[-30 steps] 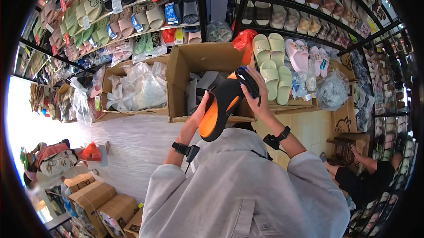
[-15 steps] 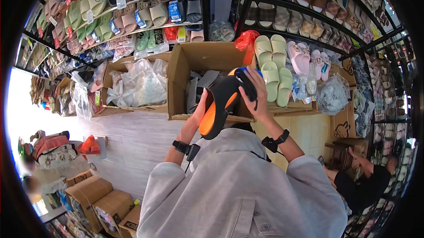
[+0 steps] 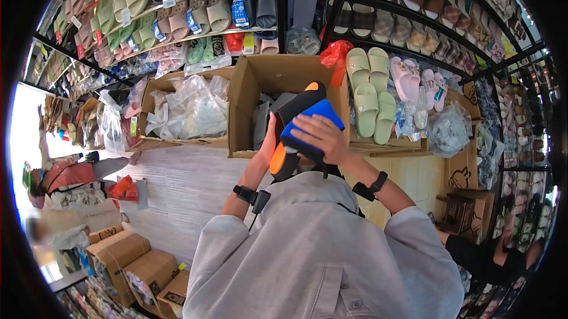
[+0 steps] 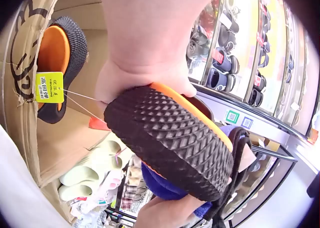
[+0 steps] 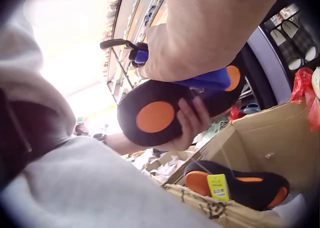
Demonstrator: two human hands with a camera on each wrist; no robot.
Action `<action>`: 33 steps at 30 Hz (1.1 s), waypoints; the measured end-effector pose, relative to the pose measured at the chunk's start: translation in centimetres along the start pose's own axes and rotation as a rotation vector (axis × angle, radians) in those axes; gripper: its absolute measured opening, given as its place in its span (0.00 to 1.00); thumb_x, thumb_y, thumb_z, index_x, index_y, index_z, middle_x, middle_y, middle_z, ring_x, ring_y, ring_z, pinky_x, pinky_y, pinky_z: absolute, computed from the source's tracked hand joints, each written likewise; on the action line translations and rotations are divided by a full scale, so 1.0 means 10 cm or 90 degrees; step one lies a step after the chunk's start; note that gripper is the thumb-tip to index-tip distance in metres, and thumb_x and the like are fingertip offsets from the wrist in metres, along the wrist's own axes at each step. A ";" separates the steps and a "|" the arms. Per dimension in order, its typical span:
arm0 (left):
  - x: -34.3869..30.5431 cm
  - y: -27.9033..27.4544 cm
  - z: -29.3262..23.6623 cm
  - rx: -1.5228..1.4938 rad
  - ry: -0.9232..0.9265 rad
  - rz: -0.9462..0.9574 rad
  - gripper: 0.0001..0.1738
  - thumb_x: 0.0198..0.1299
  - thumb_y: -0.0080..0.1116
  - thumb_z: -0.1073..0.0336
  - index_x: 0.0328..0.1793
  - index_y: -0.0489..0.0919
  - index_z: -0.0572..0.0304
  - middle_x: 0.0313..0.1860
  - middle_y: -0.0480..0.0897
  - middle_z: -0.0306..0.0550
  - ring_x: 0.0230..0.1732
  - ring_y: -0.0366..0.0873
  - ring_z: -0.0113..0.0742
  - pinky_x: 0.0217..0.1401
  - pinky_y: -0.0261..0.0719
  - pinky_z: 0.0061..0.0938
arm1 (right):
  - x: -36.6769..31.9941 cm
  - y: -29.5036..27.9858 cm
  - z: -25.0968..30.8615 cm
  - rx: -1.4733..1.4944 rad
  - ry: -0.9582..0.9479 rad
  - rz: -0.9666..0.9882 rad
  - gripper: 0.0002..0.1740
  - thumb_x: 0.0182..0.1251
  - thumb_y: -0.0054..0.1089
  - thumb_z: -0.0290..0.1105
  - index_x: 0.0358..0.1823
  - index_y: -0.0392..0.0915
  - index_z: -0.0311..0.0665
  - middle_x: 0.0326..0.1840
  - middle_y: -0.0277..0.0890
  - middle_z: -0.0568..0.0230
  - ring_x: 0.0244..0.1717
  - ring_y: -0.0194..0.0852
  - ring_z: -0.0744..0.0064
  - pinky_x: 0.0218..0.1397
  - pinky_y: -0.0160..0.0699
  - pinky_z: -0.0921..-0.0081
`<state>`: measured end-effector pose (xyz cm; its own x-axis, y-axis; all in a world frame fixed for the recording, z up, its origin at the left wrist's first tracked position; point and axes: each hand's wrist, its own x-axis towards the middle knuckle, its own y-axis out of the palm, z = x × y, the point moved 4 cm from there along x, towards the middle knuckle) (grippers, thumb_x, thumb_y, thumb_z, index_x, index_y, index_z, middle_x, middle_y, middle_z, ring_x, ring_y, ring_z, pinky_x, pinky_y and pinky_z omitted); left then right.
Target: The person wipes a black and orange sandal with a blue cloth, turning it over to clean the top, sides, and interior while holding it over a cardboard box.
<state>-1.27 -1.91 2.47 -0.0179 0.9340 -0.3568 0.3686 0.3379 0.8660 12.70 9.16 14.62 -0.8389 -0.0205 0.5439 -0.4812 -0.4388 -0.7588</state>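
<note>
A black and orange slipper [image 3: 285,164] is held over the open box by my left hand [image 3: 267,143], whose fingers [image 5: 194,119] curl round its side. Its textured black sole [image 4: 175,135] shows in the left wrist view. My right hand [image 3: 324,137] holds a blue and black cloth pad [image 3: 322,112] with a dangling black strap [image 4: 239,175] across the slipper; the thumb is hidden in the head view. A matching slipper [image 5: 240,184] with a yellow-green tag [image 4: 50,87] hangs at the box wall, and a thin string runs from the tag up to the held slipper.
The cardboard box [image 3: 239,106] stands right in front of me. Left of it is a box of plastic bags [image 3: 195,109]; green slippers [image 3: 367,103] and a red bag [image 3: 335,54] are on its right. Shoe racks rise behind. People are at both sides.
My right hand has drawn the cloth pad from the slipper's far end back toward me, and its blue face now shows upward. The left hand keeps its grip on the slipper.
</note>
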 end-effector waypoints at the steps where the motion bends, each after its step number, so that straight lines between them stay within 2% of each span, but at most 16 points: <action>1: 0.00 0.02 -0.02 0.046 0.029 -0.041 0.57 0.74 0.39 0.14 0.91 0.68 0.51 0.83 0.78 0.48 0.76 0.81 0.45 0.77 0.84 0.44 | 0.01 -0.04 -0.09 -0.019 0.020 -0.007 0.36 0.71 0.77 0.42 0.78 0.80 0.42 0.84 0.74 0.55 0.85 0.71 0.53 0.86 0.66 0.49; 2: 0.03 -0.03 -0.02 0.015 0.033 0.009 0.55 0.75 0.40 0.15 0.90 0.70 0.48 0.81 0.80 0.46 0.75 0.82 0.43 0.74 0.86 0.42 | 0.02 -0.08 -0.18 -0.032 0.055 -0.041 0.36 0.70 0.77 0.41 0.78 0.80 0.42 0.84 0.75 0.54 0.85 0.71 0.52 0.86 0.66 0.49; 4: 0.06 -0.17 -0.02 0.021 0.022 0.012 0.54 0.75 0.40 0.15 0.89 0.71 0.48 0.80 0.81 0.45 0.74 0.83 0.42 0.74 0.86 0.42 | 0.04 -0.12 -0.30 -0.055 0.124 -0.107 0.36 0.68 0.79 0.39 0.77 0.81 0.42 0.84 0.75 0.54 0.85 0.71 0.51 0.86 0.66 0.48; 6: 0.09 -0.25 -0.01 0.003 0.017 0.007 0.53 0.75 0.40 0.15 0.88 0.72 0.47 0.76 0.84 0.45 0.69 0.86 0.42 0.67 0.89 0.40 | 0.08 -0.11 -0.28 -0.057 0.169 -0.135 0.35 0.67 0.79 0.35 0.77 0.81 0.40 0.83 0.76 0.53 0.85 0.71 0.47 0.86 0.65 0.46; 8: 0.12 -0.27 0.02 -0.039 0.016 -0.004 0.53 0.74 0.40 0.14 0.86 0.73 0.47 0.70 0.88 0.46 0.58 0.92 0.41 0.56 0.96 0.37 | 0.10 -0.03 -0.20 -0.066 0.175 -0.148 0.35 0.67 0.78 0.34 0.77 0.82 0.40 0.82 0.77 0.53 0.84 0.70 0.44 0.87 0.63 0.43; 11: 0.02 0.01 -0.03 -0.026 0.012 0.004 0.55 0.73 0.43 0.14 0.88 0.71 0.47 0.80 0.81 0.47 0.75 0.82 0.44 0.77 0.84 0.46 | 0.11 0.10 0.07 0.009 0.129 -0.078 0.35 0.69 0.78 0.37 0.77 0.82 0.42 0.83 0.77 0.55 0.86 0.69 0.47 0.87 0.61 0.42; 13: 0.00 0.16 -0.04 -0.156 -0.007 0.103 0.57 0.73 0.42 0.14 0.91 0.68 0.51 0.84 0.76 0.53 0.80 0.78 0.52 0.85 0.76 0.51 | 0.05 0.20 0.26 0.079 0.090 -0.032 0.36 0.73 0.77 0.45 0.79 0.80 0.45 0.85 0.74 0.59 0.87 0.67 0.52 0.88 0.60 0.44; 15: 0.07 0.12 -0.07 -0.193 0.002 0.093 0.59 0.72 0.41 0.13 0.92 0.67 0.50 0.83 0.77 0.56 0.77 0.81 0.54 0.85 0.76 0.57 | 0.03 0.24 0.38 0.148 0.036 0.016 0.35 0.73 0.76 0.46 0.79 0.81 0.45 0.85 0.75 0.59 0.87 0.67 0.53 0.88 0.61 0.45; 16: 0.11 0.08 -0.08 -0.115 0.037 0.079 0.60 0.72 0.42 0.13 0.91 0.67 0.53 0.85 0.74 0.55 0.80 0.78 0.54 0.84 0.77 0.53 | 0.04 0.19 0.44 0.149 0.005 0.047 0.34 0.73 0.75 0.41 0.79 0.80 0.44 0.85 0.74 0.59 0.87 0.68 0.54 0.88 0.62 0.48; 19: 0.01 0.13 -0.03 -0.162 -0.039 0.138 0.60 0.71 0.41 0.12 0.91 0.66 0.53 0.85 0.75 0.56 0.79 0.79 0.54 0.83 0.79 0.53 | 0.06 0.10 0.30 0.118 -0.037 0.105 0.34 0.71 0.74 0.36 0.79 0.80 0.46 0.85 0.74 0.58 0.87 0.68 0.55 0.88 0.64 0.50; 20: 0.03 0.08 0.01 -0.162 -0.056 0.101 0.61 0.70 0.41 0.11 0.91 0.67 0.51 0.84 0.76 0.54 0.77 0.80 0.52 0.81 0.80 0.53 | 0.06 0.05 0.22 0.106 -0.027 0.086 0.36 0.67 0.73 0.31 0.79 0.80 0.47 0.86 0.73 0.57 0.88 0.68 0.55 0.88 0.64 0.50; 23: 0.01 0.00 0.00 -0.059 -0.012 -0.001 0.60 0.71 0.40 0.11 0.92 0.66 0.49 0.83 0.77 0.51 0.77 0.82 0.49 0.79 0.82 0.51 | 0.09 -0.09 -0.04 -0.004 -0.019 0.067 0.37 0.66 0.72 0.29 0.79 0.80 0.47 0.86 0.73 0.57 0.87 0.68 0.54 0.88 0.64 0.50; 26: 0.09 -0.19 -0.01 -0.048 -0.011 0.013 0.58 0.71 0.41 0.12 0.89 0.71 0.50 0.78 0.83 0.48 0.68 0.87 0.43 0.68 0.90 0.41 | 0.14 -0.27 -0.29 -0.100 0.036 0.020 0.37 0.65 0.72 0.28 0.78 0.81 0.46 0.84 0.75 0.57 0.87 0.69 0.53 0.88 0.64 0.49; 28: 0.03 -0.06 -0.05 -0.043 0.008 -0.033 0.57 0.72 0.43 0.13 0.86 0.75 0.52 0.73 0.87 0.46 0.61 0.91 0.38 0.58 0.94 0.32 | 0.17 -0.29 -0.41 -0.069 0.098 -0.089 0.35 0.67 0.75 0.31 0.77 0.82 0.46 0.82 0.78 0.57 0.85 0.71 0.52 0.87 0.65 0.47; 29: 0.02 -0.07 -0.05 -0.045 0.007 -0.026 0.57 0.72 0.43 0.13 0.87 0.74 0.52 0.73 0.87 0.46 0.62 0.91 0.39 0.60 0.93 0.34 | 0.18 -0.29 -0.43 -0.067 0.114 -0.117 0.34 0.68 0.76 0.34 0.77 0.82 0.46 0.82 0.78 0.57 0.85 0.72 0.51 0.87 0.65 0.46; 33: -0.02 0.03 -0.10 -0.012 0.030 0.004 0.58 0.72 0.42 0.13 0.88 0.73 0.53 0.76 0.85 0.49 0.68 0.88 0.43 0.70 0.90 0.39 | 0.26 -0.19 -0.20 -0.060 0.104 -0.060 0.34 0.71 0.77 0.44 0.77 0.82 0.46 0.83 0.77 0.59 0.86 0.70 0.53 0.88 0.63 0.45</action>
<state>-2.08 -1.87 3.17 -0.0597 0.9405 -0.3346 0.3508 0.3336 0.8750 10.91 11.73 16.76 -0.8156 0.1665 0.5542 -0.5747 -0.3457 -0.7418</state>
